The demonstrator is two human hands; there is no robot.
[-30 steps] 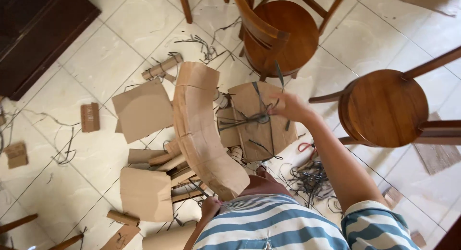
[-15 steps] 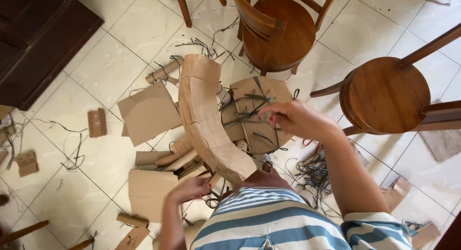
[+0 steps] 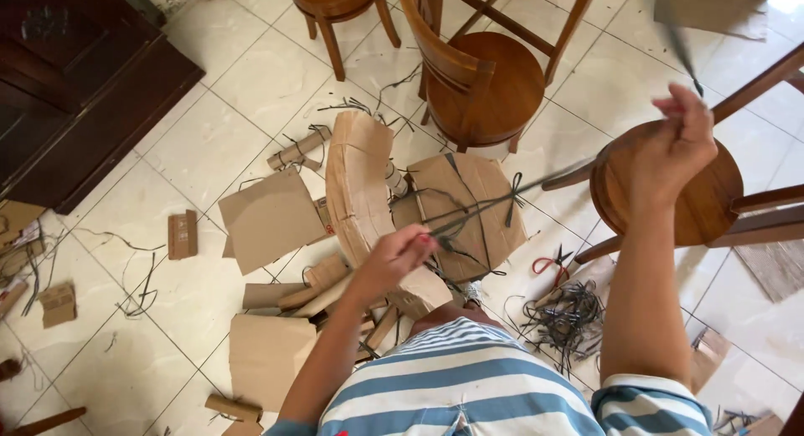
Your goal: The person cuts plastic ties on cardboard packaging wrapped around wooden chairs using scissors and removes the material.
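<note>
over the tiled floor (image 3: 117,302) we pull a dark cord (image 3: 502,203) tight between our two hands. our left hand (image 3: 394,256) sits low, near our striped shirt (image 3: 469,377), its grip closed narrow on the cord's near end, right against the curved cardboard wrap (image 3: 360,193). our right hand (image 3: 682,143) is raised high over the round stool (image 3: 720,193), fingers pinched on the cord's far end, which runs up past the fingertips as a thin blurred line. between the hands the cord slants across a flat brown cardboard sheet (image 3: 473,193) that lies just beside the wrap.

left of the wrap lies a second sheet (image 3: 268,218), plain brown and roughly square, with a cardboard roll (image 3: 297,149) above it. a small brown block (image 3: 182,233) lies well apart to the left, and another small piece (image 3: 57,304) farther out. below the wrap sit short cardboard tubes (image 3: 314,281) and a larger flat panel (image 3: 270,356).

a tangle of cut cords (image 3: 561,319) lies on the floor at our right, with red-handled pliers (image 3: 548,263) just above it. a wooden chair (image 3: 477,76) stands beyond the sheets, and a dark cabinet (image 3: 75,92) fills the upper left.
</note>
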